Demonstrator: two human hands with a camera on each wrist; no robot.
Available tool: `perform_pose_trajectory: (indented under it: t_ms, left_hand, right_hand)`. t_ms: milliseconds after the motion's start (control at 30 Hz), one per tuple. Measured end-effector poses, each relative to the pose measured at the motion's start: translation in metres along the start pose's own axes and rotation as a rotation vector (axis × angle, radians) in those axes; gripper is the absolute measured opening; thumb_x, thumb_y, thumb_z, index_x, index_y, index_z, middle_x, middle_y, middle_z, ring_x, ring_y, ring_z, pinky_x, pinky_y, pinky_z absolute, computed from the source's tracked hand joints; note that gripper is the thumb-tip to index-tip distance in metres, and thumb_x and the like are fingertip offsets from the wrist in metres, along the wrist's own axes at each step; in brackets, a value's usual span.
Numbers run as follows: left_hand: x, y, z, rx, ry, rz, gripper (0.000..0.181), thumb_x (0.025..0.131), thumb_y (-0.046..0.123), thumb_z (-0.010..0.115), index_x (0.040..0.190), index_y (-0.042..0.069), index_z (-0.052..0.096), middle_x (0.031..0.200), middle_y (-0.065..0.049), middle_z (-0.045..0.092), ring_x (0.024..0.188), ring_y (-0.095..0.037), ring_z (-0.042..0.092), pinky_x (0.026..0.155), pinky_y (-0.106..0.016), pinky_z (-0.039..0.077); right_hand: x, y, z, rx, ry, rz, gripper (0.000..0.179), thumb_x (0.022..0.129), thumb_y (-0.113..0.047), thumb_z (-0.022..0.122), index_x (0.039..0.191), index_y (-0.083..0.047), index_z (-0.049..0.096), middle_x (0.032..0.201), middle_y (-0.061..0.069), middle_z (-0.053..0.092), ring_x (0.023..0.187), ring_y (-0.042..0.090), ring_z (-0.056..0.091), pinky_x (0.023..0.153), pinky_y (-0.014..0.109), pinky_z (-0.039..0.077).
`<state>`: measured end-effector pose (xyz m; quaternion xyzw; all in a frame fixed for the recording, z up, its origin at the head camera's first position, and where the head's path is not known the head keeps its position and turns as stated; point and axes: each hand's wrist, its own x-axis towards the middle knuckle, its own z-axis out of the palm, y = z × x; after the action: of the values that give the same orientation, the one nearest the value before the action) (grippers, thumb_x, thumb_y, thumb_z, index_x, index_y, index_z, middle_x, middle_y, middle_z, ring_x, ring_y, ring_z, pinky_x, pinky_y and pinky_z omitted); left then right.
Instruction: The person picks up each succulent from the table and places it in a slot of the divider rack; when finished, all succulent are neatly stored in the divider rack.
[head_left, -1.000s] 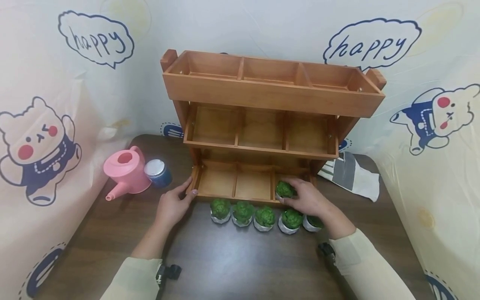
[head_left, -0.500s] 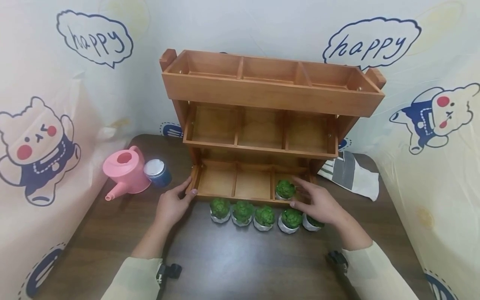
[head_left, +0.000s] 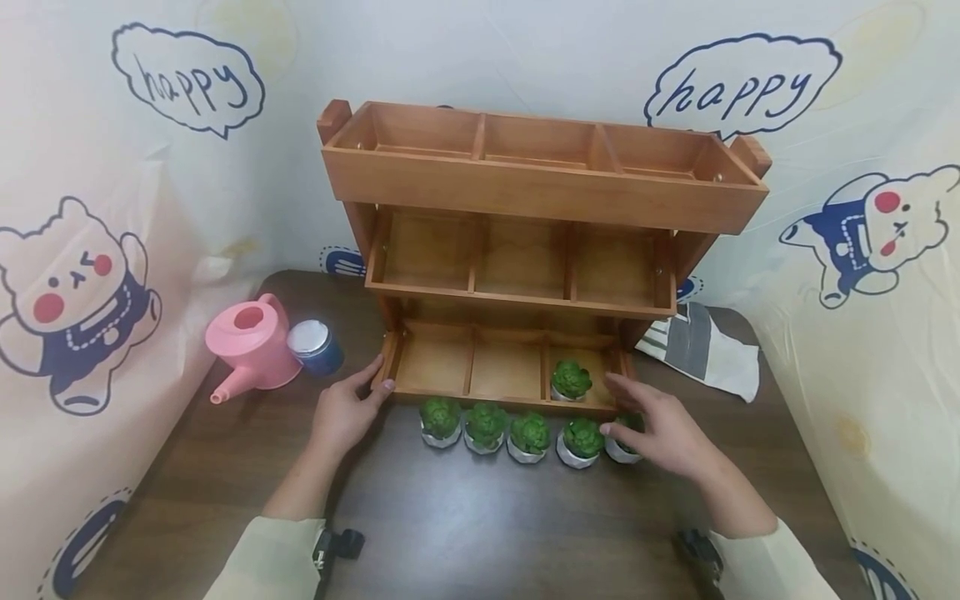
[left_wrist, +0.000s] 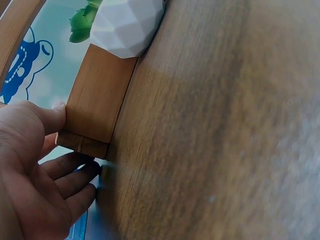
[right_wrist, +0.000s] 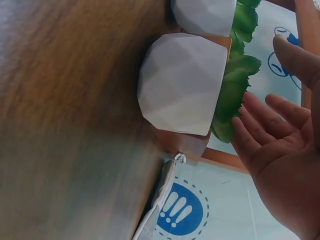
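Note:
A three-tier wooden planter stand [head_left: 540,187] stands at the back of the table. My left hand [head_left: 345,417] holds the left end of its bottom tier, thumb on the front board and fingers around the corner. One small green succulent [head_left: 572,377] in a white pot sits in the bottom tier's right compartment. My right hand [head_left: 663,429] is just right of it, fingers spread and holding nothing, over the rightmost succulent [right_wrist: 182,85] of a row. Several more potted succulents [head_left: 529,435] line the stand's front edge, their white faceted pots resting on the table.
To the left are a pink watering can [head_left: 251,342] and a blue jar [head_left: 315,346] with a whitish lid. A grey-and-white glove [head_left: 701,354] lies at the right beside the stand. Printed cloth walls [head_left: 480,50] enclose the table.
My right hand has let go of the succulent in the bottom right compartment and drawn back to the right and towards me. The left hand has stayed at the stand's corner.

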<state>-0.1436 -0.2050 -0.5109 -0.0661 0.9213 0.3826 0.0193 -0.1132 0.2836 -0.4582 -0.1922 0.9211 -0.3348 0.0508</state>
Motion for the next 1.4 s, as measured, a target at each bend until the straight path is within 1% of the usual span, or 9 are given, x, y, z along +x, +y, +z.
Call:
perform_pose_trajectory:
  t_ms: [133,300,367,533,700,867,1000,1167,1400]
  left_hand:
    - [0.0,-0.001,0.001,-0.003,-0.004,0.001,0.062,0.099,0.056,0.064,0.154,0.03,0.051,0.148,-0.017,0.056,0.139,-0.043,0.05,0.107,-0.067,0.042]
    - [0.0,-0.002,0.002,-0.006,-0.002,0.001,0.062,0.099,0.055,0.065,0.154,0.03,0.052,0.147,-0.018,0.057,0.139,-0.043,0.05,0.107,-0.067,0.042]
    - [-0.001,-0.001,0.002,-0.006,-0.002,0.001,0.062,0.099,0.055,0.064,0.154,0.03,0.051,0.147,-0.018,0.057,0.139,-0.044,0.05,0.107,-0.068,0.042]
    - [0.0,0.0,0.002,-0.014,-0.002,-0.007,0.062,0.099,0.055,0.065,0.154,0.03,0.052,0.148,-0.018,0.056,0.139,-0.044,0.049,0.107,-0.068,0.042]
    - [0.0,0.001,0.001,-0.018,-0.006,-0.019,0.063,0.098,0.057,0.065,0.154,0.031,0.052,0.149,-0.018,0.055,0.14,-0.044,0.049,0.108,-0.067,0.042]
    - [0.0,0.001,0.0,-0.018,-0.017,-0.031,0.064,0.098,0.058,0.064,0.155,0.032,0.05,0.15,-0.017,0.054,0.141,-0.044,0.047,0.108,-0.067,0.041]
    - [0.0,0.001,0.001,-0.019,-0.017,-0.03,0.064,0.098,0.058,0.064,0.155,0.032,0.05,0.15,-0.017,0.054,0.141,-0.044,0.047,0.108,-0.067,0.042]
    - [0.0,0.0,0.001,-0.024,-0.012,-0.03,0.063,0.098,0.057,0.064,0.155,0.033,0.05,0.15,-0.017,0.054,0.141,-0.044,0.048,0.108,-0.066,0.042]
    - [0.0,0.001,0.001,-0.024,-0.022,-0.042,0.063,0.098,0.056,0.065,0.155,0.032,0.05,0.15,-0.018,0.053,0.141,-0.044,0.047,0.109,-0.066,0.04]
  right_hand:
    - [-0.007,0.0,0.001,-0.039,0.024,-0.006,0.076,0.09,-0.038,0.083,0.153,-0.01,0.05,0.147,0.013,0.06,0.124,0.034,0.065,0.101,0.055,0.053]
    - [-0.014,0.002,0.003,-0.1,0.056,0.005,0.079,0.087,-0.041,0.086,0.151,-0.011,0.052,0.147,0.015,0.059,0.13,0.038,0.06,0.103,0.06,0.05]
    - [-0.018,0.003,0.004,-0.113,0.066,0.006,0.08,0.085,-0.039,0.088,0.15,-0.009,0.053,0.147,0.016,0.059,0.132,0.04,0.057,0.104,0.06,0.049]
    - [-0.027,0.007,0.006,-0.125,0.1,-0.014,0.082,0.079,-0.031,0.092,0.147,-0.005,0.055,0.144,0.017,0.061,0.131,0.04,0.058,0.104,0.06,0.049]
    - [-0.032,0.009,0.01,-0.124,0.128,-0.027,0.084,0.075,-0.025,0.095,0.147,-0.006,0.056,0.143,0.018,0.06,0.13,0.04,0.058,0.104,0.059,0.048]
    - [-0.032,0.009,0.015,-0.129,0.109,0.006,0.084,0.074,-0.02,0.095,0.147,-0.007,0.055,0.144,0.022,0.058,0.132,0.044,0.054,0.106,0.063,0.045]
    - [-0.031,0.01,0.02,-0.156,0.103,0.03,0.083,0.074,-0.016,0.095,0.146,-0.008,0.056,0.143,0.022,0.057,0.132,0.044,0.053,0.106,0.064,0.045]
    - [-0.03,0.012,0.022,-0.173,0.105,0.03,0.081,0.075,-0.013,0.094,0.146,-0.008,0.056,0.143,0.021,0.058,0.132,0.042,0.052,0.106,0.063,0.046]
    - [-0.03,0.011,0.017,-0.171,0.094,0.012,0.081,0.074,-0.011,0.093,0.146,-0.005,0.055,0.146,0.023,0.055,0.131,0.044,0.055,0.104,0.063,0.048]
